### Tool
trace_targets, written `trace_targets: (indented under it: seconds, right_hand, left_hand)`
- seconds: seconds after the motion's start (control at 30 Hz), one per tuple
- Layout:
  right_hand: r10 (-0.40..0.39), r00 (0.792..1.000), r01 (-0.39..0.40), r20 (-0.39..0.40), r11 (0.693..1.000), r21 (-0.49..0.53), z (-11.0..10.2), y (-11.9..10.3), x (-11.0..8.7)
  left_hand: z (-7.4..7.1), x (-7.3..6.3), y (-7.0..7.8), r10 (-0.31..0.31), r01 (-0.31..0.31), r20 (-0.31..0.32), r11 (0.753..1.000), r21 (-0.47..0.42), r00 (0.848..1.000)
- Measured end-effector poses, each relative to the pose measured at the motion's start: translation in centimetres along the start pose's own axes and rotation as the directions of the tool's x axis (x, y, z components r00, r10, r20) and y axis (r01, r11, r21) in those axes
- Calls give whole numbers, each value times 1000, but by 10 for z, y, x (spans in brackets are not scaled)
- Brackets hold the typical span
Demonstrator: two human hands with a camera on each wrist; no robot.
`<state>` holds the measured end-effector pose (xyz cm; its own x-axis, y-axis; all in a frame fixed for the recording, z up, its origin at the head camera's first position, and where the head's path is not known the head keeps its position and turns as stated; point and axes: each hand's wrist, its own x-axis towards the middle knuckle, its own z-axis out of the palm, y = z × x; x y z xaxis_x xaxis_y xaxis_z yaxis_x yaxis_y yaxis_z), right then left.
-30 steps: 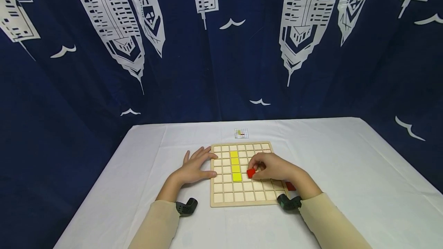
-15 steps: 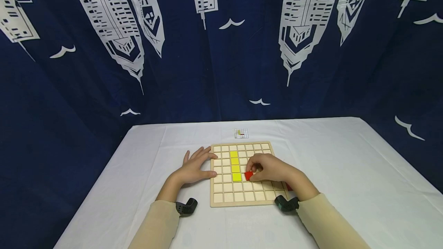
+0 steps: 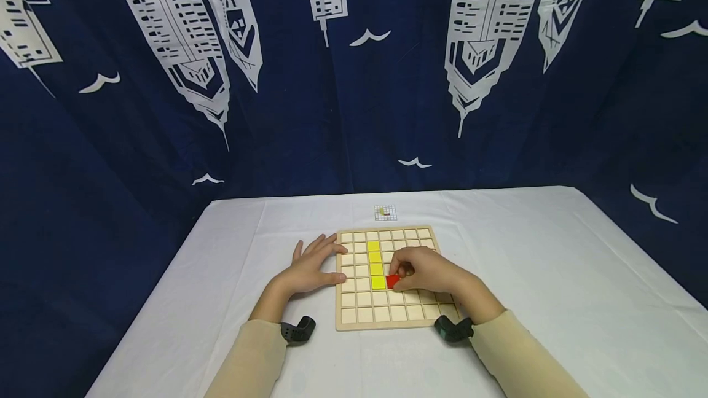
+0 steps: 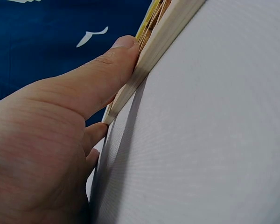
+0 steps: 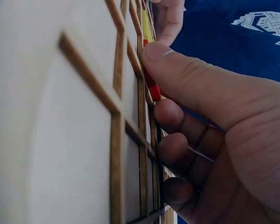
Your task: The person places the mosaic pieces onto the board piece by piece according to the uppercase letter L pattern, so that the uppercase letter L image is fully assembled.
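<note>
A wooden grid board (image 3: 394, 326) lies on the table with a column of yellow square tiles (image 3: 376, 269) in its cells. My right hand (image 3: 428, 270) pinches a red square tile (image 3: 392, 280) between thumb and fingers. The tile is at the cell just right of the lowest yellow one; in the right wrist view the red tile (image 5: 152, 84) sits low against the grid, partly covered by the thumb. My left hand (image 3: 311, 269) rests on the board's left edge with fingers spread. In the left wrist view its thumb (image 4: 113, 65) touches the wooden rim.
A small printed card (image 3: 385, 212) with a coloured grid pattern lies beyond the board. The table has a white cloth (image 3: 265, 226). Behind it hangs a dark blue curtain (image 3: 310, 140) with white building prints.
My right hand has moved slightly left with the red tile, bringing it next to the lowest yellow tile. A red piece right of the board is now hidden behind my right arm. My left hand stays put.
</note>
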<state>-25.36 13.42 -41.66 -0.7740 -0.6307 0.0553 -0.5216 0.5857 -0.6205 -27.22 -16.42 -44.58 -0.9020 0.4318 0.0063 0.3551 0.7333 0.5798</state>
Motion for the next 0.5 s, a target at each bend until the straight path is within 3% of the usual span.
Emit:
trace_targets:
  seconds: [0.5]
  right_hand:
    - [7, 1000, -7, 26, 1000, 19, 0, 0, 0]
  left_hand:
    - [0, 0, -1, 4, -4, 1, 1000, -4, 1000]
